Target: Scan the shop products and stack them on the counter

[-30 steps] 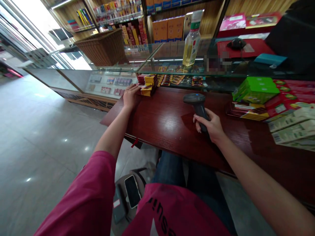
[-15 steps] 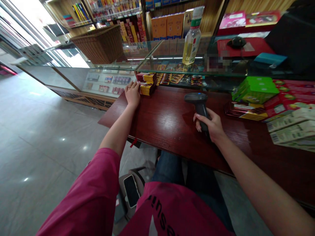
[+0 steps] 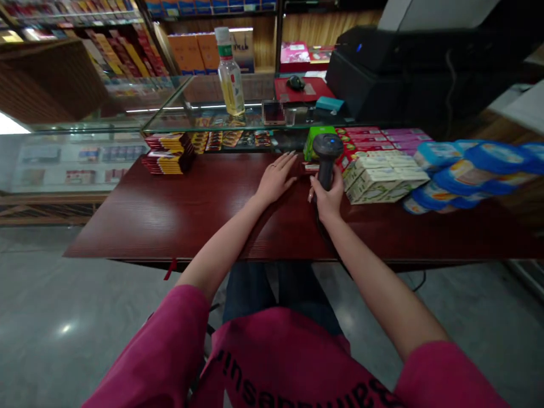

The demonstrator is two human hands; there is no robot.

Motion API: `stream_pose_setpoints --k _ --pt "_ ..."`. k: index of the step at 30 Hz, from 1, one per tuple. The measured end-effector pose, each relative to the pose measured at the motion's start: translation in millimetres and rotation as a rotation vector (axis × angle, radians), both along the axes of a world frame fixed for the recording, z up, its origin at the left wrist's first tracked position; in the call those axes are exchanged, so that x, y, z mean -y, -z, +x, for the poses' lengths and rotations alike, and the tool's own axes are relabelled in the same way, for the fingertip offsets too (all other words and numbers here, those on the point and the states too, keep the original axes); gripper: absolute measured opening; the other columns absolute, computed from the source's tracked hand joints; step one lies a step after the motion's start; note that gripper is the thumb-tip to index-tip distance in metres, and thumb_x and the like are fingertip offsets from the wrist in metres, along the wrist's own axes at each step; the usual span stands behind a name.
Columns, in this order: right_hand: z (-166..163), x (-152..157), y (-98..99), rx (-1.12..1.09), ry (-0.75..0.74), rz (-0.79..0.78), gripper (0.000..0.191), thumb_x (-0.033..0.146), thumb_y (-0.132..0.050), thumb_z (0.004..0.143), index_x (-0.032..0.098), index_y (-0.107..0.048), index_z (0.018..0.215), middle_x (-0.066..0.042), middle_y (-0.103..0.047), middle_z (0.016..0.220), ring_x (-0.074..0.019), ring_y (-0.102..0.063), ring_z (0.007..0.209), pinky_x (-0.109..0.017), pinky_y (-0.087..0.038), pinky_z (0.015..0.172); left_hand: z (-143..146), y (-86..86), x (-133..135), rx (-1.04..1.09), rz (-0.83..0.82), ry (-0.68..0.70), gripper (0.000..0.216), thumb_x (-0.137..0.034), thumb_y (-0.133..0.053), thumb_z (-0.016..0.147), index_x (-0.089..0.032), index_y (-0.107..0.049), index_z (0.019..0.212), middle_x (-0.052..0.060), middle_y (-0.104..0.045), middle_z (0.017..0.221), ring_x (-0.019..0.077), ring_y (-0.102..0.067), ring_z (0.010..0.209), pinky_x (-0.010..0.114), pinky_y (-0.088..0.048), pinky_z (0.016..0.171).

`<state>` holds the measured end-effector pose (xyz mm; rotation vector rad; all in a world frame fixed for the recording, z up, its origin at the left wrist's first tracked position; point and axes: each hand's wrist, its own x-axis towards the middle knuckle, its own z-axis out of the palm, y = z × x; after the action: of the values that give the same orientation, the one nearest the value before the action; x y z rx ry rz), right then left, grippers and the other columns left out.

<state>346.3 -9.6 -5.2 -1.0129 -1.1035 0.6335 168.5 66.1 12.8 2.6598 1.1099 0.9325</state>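
My right hand (image 3: 329,195) is wrapped round the handle of a black barcode scanner (image 3: 326,156), held upright above the table with its head facing away from me. My left hand (image 3: 276,178) is empty, its fingers stretched out over the dark red wooden table (image 3: 204,209), just left of the scanner. Beyond the fingertips lies a red packet (image 3: 311,168), partly hidden by the scanner and my right hand. A green box (image 3: 313,139) stands behind it. At the table's left end sits a stack of red and yellow packets (image 3: 168,161).
Right of my hands stand pale green boxes (image 3: 378,178), red boxes (image 3: 361,136) and stacked blue-lidded tubs (image 3: 463,175). A glass counter (image 3: 259,90) runs along the back, bearing a bottle (image 3: 230,79), a mouse (image 3: 296,83) and black equipment (image 3: 382,79). A wicker basket (image 3: 46,79) is at far left.
My view has swung right. My left hand has left the stack of red and yellow packets and moved right, near the scanner. My right hand has carried the scanner toward the boxes.
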Motion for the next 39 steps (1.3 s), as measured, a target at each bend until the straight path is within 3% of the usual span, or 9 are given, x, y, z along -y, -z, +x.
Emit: stream_pose_setpoints --k 2,5,11,14,19,26,31,36,39 --pt "18.9 5.3 3.5 0.028 0.045 -0.006 0.068 0.058 -0.085 0.084 0.034 -0.051 0.138 -0.004 -0.067 0.102 -0.0141 -0.055 0.05 -0.034 -0.049 0.045 28.4 0.0 1.3 -0.045 -0.02 0.061 0.067 -0.022 -0.068 0.101 -0.017 -0.051 0.165 0.017 -0.048 0.174 0.0307 -0.043 0.164 0.049 -0.038 0.133" --pt "34.2 12.4 3.9 0.012 0.062 -0.023 0.066 0.057 -0.086 0.084 0.034 -0.051 0.135 -0.003 -0.065 0.099 -0.0135 -0.053 0.049 -0.034 -0.049 0.045 38.7 -1.6 3.8 -0.072 -0.042 0.113 0.053 -0.016 -0.066 0.102 -0.019 -0.064 0.155 0.015 -0.059 0.166 0.0306 -0.053 0.157 0.05 -0.044 0.129" --pt "22.8 25.1 -15.6 -0.094 -0.107 -0.044 0.049 0.049 -0.089 0.083 0.032 -0.057 0.115 0.001 -0.065 0.094 -0.0107 -0.052 0.048 -0.03 -0.046 0.041 -21.8 -3.5 4.9 0.324 -0.175 -0.031 0.033 -0.018 -0.065 0.104 -0.023 -0.081 0.133 0.009 -0.081 0.135 0.0268 -0.075 0.129 0.041 -0.055 0.118" --pt "3.8 32.2 -26.8 -0.168 -0.283 -0.108 0.042 0.046 -0.091 0.081 0.028 -0.059 0.102 0.004 -0.065 0.084 -0.0093 -0.052 0.043 -0.027 -0.041 0.036 -55.3 0.8 0.0 0.618 -0.41 -0.172 0.026 -0.025 -0.074 0.1 -0.019 -0.084 0.123 0.009 -0.085 0.121 0.0278 -0.08 0.113 0.04 -0.062 0.106" --pt "-22.6 35.6 -30.9 -0.137 -0.53 -0.237 0.042 0.047 -0.09 0.082 0.024 -0.062 0.102 0.005 -0.066 0.075 -0.0082 -0.051 0.039 -0.024 -0.039 0.034 -74.4 8.6 -8.9 0.973 -0.721 -0.164 0.034 -0.035 -0.08 0.096 -0.013 -0.082 0.122 0.01 -0.085 0.107 0.0202 -0.078 0.083 0.032 -0.066 0.079" --pt "-26.9 38.4 -29.4 -0.069 -0.554 -0.302 0.045 0.047 -0.092 0.08 0.022 -0.064 0.104 0.006 -0.066 0.071 -0.0081 -0.051 0.04 -0.023 -0.04 0.034 -70.8 9.2 -9.6 0.985 -0.716 -0.219 0.023 -0.03 -0.076 0.097 -0.014 -0.083 0.112 0.006 -0.083 0.092 0.0158 -0.072 0.073 0.025 -0.06 0.07" --pt "-29.6 39.4 -30.4 -0.05 -0.57 -0.311 0.056 0.047 -0.092 0.081 0.021 -0.067 0.123 0.005 -0.067 0.074 -0.0081 -0.051 0.041 -0.023 -0.042 0.034 -73.6 13.7 -8.9 0.941 -0.658 -0.178 0.025 -0.033 -0.067 0.1 -0.013 -0.082 0.1 0.004 -0.078 0.078 0.0149 -0.07 0.069 0.025 -0.06 0.072" --pt "-29.2 38.9 -29.1 -0.055 -0.524 -0.273 0.051 0.054 -0.095 0.076 0.023 -0.066 0.104 0.004 -0.068 0.074 -0.0077 -0.05 0.039 -0.022 -0.039 0.032 -71.3 15.9 -10.2 0.924 -0.635 -0.224 0.03 -0.028 -0.068 0.098 -0.012 -0.081 0.12 0.011 -0.085 0.106 0.0203 -0.078 0.086 0.032 -0.064 0.08" --pt "-27.1 41.1 -33.5 -0.067 -0.522 -0.272 0.048 0.053 -0.095 0.077 0.023 -0.064 0.098 0.003 -0.07 0.076 -0.0084 -0.053 0.04 -0.023 -0.042 0.034 -81.8 8.1 -4.2 0.804 -0.436 -0.276 0.029 -0.026 -0.069 0.099 -0.015 -0.082 0.122 0.014 -0.084 0.123 0.0257 -0.08 0.109 0.039 -0.063 0.099"
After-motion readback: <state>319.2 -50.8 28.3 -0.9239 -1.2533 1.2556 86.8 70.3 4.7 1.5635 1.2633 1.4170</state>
